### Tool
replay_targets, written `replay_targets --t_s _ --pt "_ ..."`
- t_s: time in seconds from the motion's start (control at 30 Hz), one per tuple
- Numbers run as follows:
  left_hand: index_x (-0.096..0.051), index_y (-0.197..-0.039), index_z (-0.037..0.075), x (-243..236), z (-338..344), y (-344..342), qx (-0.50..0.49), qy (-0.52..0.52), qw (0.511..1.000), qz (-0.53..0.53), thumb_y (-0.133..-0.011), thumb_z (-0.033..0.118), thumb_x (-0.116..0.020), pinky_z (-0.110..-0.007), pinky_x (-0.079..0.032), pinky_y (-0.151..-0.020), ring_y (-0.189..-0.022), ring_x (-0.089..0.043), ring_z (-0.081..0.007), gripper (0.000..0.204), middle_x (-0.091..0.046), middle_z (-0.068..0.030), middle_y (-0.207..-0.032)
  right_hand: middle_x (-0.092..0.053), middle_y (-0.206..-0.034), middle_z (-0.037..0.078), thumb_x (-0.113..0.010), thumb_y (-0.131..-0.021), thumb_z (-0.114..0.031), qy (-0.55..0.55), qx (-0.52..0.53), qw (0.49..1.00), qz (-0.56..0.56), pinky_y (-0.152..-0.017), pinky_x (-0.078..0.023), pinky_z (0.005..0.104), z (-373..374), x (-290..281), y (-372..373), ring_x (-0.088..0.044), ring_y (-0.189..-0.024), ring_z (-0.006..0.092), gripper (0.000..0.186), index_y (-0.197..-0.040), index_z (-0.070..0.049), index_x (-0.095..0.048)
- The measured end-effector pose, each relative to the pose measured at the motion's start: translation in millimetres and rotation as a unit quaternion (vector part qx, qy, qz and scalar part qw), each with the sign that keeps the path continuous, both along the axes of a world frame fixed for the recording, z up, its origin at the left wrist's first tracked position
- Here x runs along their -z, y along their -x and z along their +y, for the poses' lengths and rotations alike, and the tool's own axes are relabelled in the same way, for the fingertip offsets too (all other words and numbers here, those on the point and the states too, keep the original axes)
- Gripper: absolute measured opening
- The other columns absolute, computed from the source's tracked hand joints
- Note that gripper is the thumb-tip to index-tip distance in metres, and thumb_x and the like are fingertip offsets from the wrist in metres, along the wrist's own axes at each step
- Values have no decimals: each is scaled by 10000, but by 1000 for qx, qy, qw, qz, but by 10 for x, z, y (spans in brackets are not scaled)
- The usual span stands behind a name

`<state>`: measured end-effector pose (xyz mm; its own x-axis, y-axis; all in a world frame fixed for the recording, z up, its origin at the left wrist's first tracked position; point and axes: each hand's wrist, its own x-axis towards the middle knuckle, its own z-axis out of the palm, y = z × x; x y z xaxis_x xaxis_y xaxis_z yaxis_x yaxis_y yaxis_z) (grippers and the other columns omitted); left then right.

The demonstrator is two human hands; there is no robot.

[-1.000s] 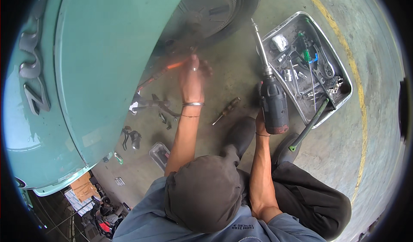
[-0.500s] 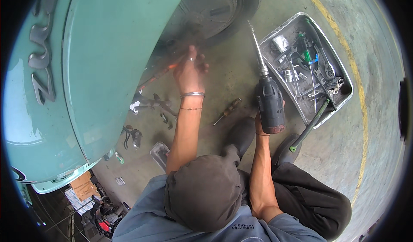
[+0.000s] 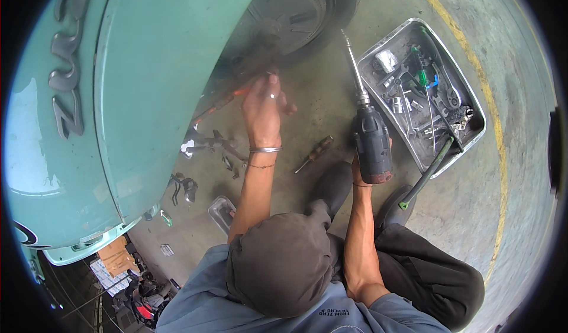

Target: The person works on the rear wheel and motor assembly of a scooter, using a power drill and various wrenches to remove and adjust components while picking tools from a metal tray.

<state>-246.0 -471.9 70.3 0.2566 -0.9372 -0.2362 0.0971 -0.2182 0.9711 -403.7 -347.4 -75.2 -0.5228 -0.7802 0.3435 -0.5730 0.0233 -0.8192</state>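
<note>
My left hand [image 3: 261,113] is raised beside the wheel [image 3: 299,15], under the edge of a teal body panel [image 3: 163,67]. Its fingers are curled and the thumb and fingertips come together at the front; whatever they pinch is too small to make out. An orange-red shaft [image 3: 219,103] runs just behind this hand. In my right hand [image 3: 357,170] is a black power driver [image 3: 374,146], its long metal extension bit [image 3: 354,64] pointing away from me. The driver's body hides most of that hand.
A metal tray [image 3: 387,36] of wrenches, sockets and a green screwdriver [image 3: 422,76] stands right. A green bar [image 3: 427,179] leans over its near edge. On the floor lie a yellow-handled screwdriver [image 3: 320,149], loose metal parts [image 3: 216,144] and a smaller tray [image 3: 215,205].
My left hand has shifted slightly nearer to me, and its fingers have drawn closer together. The driver in my right hand has stayed almost still.
</note>
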Motion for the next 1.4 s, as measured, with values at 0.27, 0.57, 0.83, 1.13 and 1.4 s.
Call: replay_targets --t_s 0.27,0.57,0.83,1.13,1.4 --pt "-647 -1000 -44 822 981 -720 7 -127 971 -202 -951 294 -679 -263 -466 -429 -483 -588 -123 343 -534 -17 -625 -654 -969 120 -750 -771 -93 29 36 998 -51 -796 -508 400 79 383 -104 -621 -893 310 258 -1006 -23 -669" --pt "-681 -885 -54 1559 1625 -2423 -156 -309 878 -330 -937 315 -684 -280 -472 -431 -500 -662 -185 373 -617 -68 -649 -654 -1110 134 -723 -838 -123 -17 24 995 -91 -892 -493 356 206 718 -8 -645 -997 260 349 -1153 5 -643" --pt "-658 -1009 -83 1964 1670 -2497 -165 -312 826 -440 -910 356 -692 -395 -564 -646 -684 -714 -317 451 -711 -221 -862 -672 -1126 136 -694 -849 -124 -21 -10 996 -85 -907 -493 341 75 161 27 -655 -1035 227 412 -1228 19 -617" --pt "-497 -1208 -67 2140 2019 -2429 -240 -365 807 -397 -778 458 -799 -442 -494 -936 -1025 -651 -403 743 -645 -258 -1139 -692 -1119 145 -706 -843 -141 -15 -10 1000 17 -907 -511 357 19 98 -15 -681 -1010 273 438 -1240 19 -615" --pt "-468 -1221 -15 2255 1837 -2801 -198 -349 753 -521 -733 391 -851 -465 -495 -952 -1077 -630 -422 742 -641 -242 -1143 -686 -1162 164 -690 -850 -130 -28 2 999 17 -927 -512 380 23 194 -24 -674 -1045 296 412 -1230 17 -623"
